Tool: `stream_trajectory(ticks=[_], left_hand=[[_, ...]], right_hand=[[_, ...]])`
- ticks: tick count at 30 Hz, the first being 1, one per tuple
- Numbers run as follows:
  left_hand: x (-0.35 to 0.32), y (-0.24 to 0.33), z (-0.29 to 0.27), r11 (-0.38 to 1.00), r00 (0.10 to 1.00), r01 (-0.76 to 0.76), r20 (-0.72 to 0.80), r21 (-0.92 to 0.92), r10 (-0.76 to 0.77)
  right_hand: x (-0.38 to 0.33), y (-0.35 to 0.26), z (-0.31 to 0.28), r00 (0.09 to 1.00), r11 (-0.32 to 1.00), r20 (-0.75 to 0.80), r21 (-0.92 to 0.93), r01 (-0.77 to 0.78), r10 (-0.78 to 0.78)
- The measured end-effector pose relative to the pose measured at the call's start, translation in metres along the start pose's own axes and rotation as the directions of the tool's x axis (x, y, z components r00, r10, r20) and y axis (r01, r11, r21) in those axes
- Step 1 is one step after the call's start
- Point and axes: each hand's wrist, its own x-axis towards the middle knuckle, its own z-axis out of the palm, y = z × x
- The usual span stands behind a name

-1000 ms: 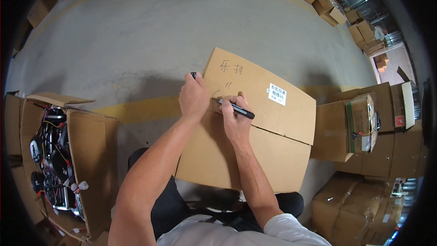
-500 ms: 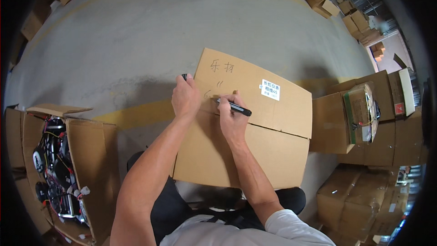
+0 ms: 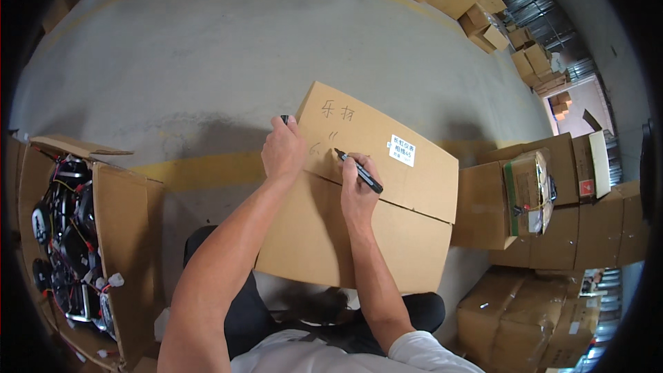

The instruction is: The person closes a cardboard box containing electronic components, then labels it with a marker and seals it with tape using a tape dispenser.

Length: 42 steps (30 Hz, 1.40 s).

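Right hand fingers clamp black marker pen; tip now lower on closed brown cardboard box than before, third line begun. Left hand clenches small black cap, steadying lid.

grey concrete floor with a yellow line; cardboard boxes stand on it all around.

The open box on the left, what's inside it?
Inside the open box lies a tangle of black parts with coloured wires and small white plugs. What lies underneath that pile is covered, and the flap hides part of the inside.
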Motion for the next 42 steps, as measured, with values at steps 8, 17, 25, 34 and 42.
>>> stream_trajectory(ticks=[8, 17, 25, 34, 42], left_hand=[[0.003, -0.005, 0.008, 1.0, 1.0, -0.02, -0.022, 0.007, 0.02], [0.007, -0.008, 0.012, 1.0, 0.999, -0.026, -0.024, 0.006, 0.026], [0.009, -0.008, 0.018, 0.999, 0.999, -0.04, -0.031, 0.01, 0.04], [0.008, -0.008, 0.02, 0.999, 0.997, -0.052, -0.056, 0.004, 0.052], [0.006, -0.001, 0.02, 0.999, 0.998, -0.044, -0.044, 0.015, 0.044]], right_hand=[[0.004, 0.004, 0.002, 0.999, 0.999, 0.012, -0.003, 0.045, -0.045], [0.005, 0.012, -0.003, 0.992, 0.991, -0.04, -0.059, 0.118, -0.12], [0.01, 0.016, -0.012, 0.984, 0.975, -0.028, -0.14, 0.17, -0.176], [0.012, 0.014, -0.012, 0.987, 0.987, -0.081, -0.087, 0.132, -0.139], [0.008, 0.012, -0.02, 0.995, 0.997, -0.072, -0.019, 0.071, -0.072]])
